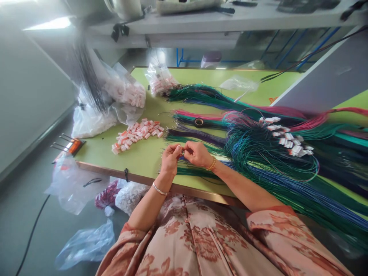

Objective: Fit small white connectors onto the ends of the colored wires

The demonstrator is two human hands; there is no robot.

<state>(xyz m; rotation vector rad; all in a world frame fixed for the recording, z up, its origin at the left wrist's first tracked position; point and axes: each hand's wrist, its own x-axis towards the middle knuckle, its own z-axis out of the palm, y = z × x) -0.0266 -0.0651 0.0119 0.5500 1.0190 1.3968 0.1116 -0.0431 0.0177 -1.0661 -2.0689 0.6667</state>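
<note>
Close together over the table's front edge, both my hands are closed in a pinch. A small white connector (178, 148) shows at the fingertips of my left hand (170, 161). Just beside it my right hand (198, 154) pinches what seems to be a thin wire, mostly hidden by the fingers. Left of the hands lies a loose pile of white and orange connectors (138, 134). Bundles of green and blue wires (244, 145) spread to the right, and a cluster of white connectors (287, 138) sits on some of their ends.
Clear bags of connectors (161, 79) stand at the back left of the green table (94, 151). A black tape roll (198, 122) lies on the wires. An orange pronged holder (75, 146) sits at the left corner. A shelf (201, 25) runs above; plastic bags (86, 243) lie on the floor.
</note>
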